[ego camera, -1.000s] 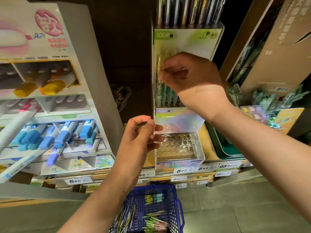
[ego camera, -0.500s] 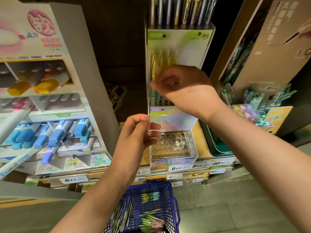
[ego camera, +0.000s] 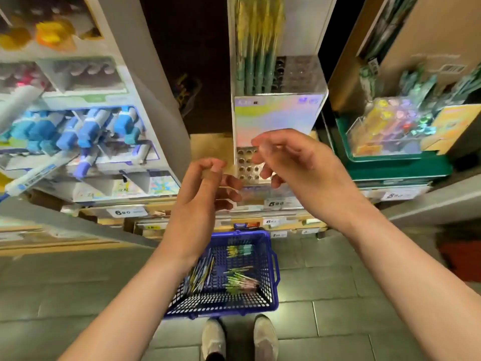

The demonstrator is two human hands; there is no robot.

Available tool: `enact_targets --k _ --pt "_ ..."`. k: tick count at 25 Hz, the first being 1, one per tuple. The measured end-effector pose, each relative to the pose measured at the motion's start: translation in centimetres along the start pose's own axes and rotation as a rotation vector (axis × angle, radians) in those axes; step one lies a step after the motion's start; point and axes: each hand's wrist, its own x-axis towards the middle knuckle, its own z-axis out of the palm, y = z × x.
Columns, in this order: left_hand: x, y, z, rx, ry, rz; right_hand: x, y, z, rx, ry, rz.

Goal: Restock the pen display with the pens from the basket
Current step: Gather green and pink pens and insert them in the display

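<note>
The clear pen display [ego camera: 278,118] stands on the shelf; its upper tier holds teal and yellow pens [ego camera: 256,61] and the holed lower tier [ego camera: 246,162] shows bare holes. My right hand [ego camera: 294,162] hovers in front of that lower tier with loosely curled fingers and nothing visible in it. My left hand [ego camera: 205,188] is just left of it, thumb pressed to the curled index finger; whether something small sits between them is unclear. The blue basket [ego camera: 270,287] rests on the floor below, with several bundles of pens [ego camera: 239,282] inside.
A marker display [ego camera: 78,131] fills the left side of the shelf. A green tray [ego camera: 395,165] of small trinkets and a cardboard box [ego camera: 429,35] stand on the right. Price tags [ego camera: 125,212] line the shelf edge. My shoes [ego camera: 213,337] are behind the basket.
My right hand came down from the yellow pens in the upper tier to beside my left hand. The view has tilted down toward the basket.
</note>
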Motion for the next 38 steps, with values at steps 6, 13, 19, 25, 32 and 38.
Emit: enact_targets --k 6,13,19,25,32,38 --pt "-2.7 -10.0 -3.2 0.01 0.077 -0.164 -5.0 11.7 3.8 0.044 -0.079 0.25" --pt "-5.6 -28.6 -7.7 0.021 0.202 -0.426 -9.3 29.6 10.4 0.018 -0.077 0.455" --pt "-3.5 -44.0 -12.9 0.086 0.183 -0.46 -9.2 46.0 13.1 -0.076 -0.132 0.501" --pt "2.0 -59.5 -16.5 0.257 0.018 -0.448 -6.5 61.9 13.9 -0.586 -0.357 0.443" --pt "6.3 -67.5 -20.6 0.957 -0.354 -0.548 0.6 72.7 18.0 -1.379 -0.827 0.351" --pt "7.3 -67.3 -22.5 1.011 -0.316 -0.542 0.9 78.0 20.2 -1.552 -0.643 0.16"
